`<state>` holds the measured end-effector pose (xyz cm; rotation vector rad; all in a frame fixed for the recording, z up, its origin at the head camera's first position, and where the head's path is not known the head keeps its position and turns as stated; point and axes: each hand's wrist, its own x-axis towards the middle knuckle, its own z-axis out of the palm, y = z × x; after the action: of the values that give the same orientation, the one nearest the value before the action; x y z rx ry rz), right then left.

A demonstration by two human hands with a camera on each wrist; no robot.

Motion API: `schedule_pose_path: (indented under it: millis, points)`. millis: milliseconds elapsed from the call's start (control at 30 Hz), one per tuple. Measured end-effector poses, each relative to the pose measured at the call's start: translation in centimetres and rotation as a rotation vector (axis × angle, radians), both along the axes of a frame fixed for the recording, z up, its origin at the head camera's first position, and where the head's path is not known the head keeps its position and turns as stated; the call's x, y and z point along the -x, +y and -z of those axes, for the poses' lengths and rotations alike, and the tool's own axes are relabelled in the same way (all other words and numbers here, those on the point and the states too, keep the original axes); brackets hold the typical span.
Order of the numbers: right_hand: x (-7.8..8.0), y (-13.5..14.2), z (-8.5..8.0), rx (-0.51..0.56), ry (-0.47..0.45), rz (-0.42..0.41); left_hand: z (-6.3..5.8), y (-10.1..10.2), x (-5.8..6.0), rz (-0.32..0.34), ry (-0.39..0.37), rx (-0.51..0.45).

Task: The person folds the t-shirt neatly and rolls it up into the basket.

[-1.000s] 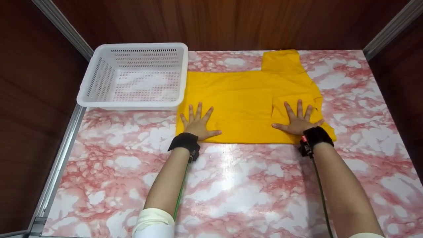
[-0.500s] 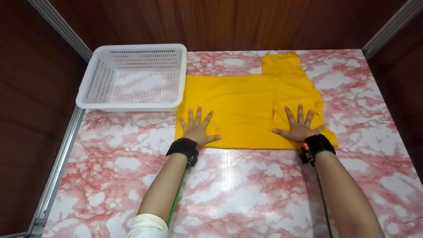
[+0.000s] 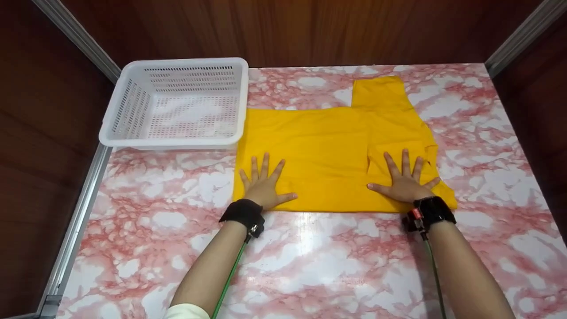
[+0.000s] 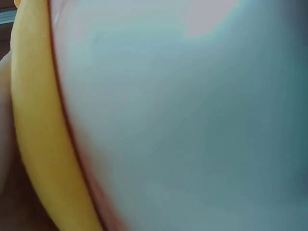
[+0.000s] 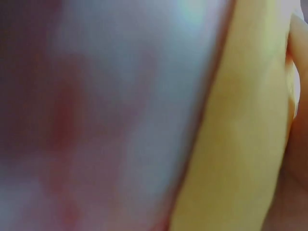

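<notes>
A yellow T-shirt (image 3: 319, 146) lies folded on the table, one sleeve (image 3: 378, 91) sticking out at its far right. My left hand (image 3: 263, 190) rests flat on the near left part of the shirt, fingers spread wide. At the near right, my right hand (image 3: 405, 186) presses on the cloth in the same way, its thumb pointing left. Small creases and a tucked fold show around the right fingers. In the left wrist view the shirt's edge (image 4: 41, 120) runs close beside the hand; the right wrist view shows a blurred strip of the yellow cloth (image 5: 236, 125).
A white perforated plastic basket (image 3: 243, 102) stands at the back left, its right side against or over the shirt's left edge. The table (image 3: 310, 266) has a pink-and-white marbled top. Brown wood panels (image 3: 283, 31) enclose the back and sides.
Both hands have slid toward the person with fingers spread, and the T-shirt has come along with them. The basket has stayed in nearly the same place.
</notes>
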<state>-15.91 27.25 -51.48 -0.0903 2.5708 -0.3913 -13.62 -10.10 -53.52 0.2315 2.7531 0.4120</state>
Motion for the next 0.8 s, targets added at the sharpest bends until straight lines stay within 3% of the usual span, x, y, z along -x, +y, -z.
schedule_pose_path:
  millis: [800]
  points:
    - [-3.0,0.0,0.1,-0.019,-0.011,-0.008,-0.4,0.1,-3.5,0.010,0.032,-0.019]
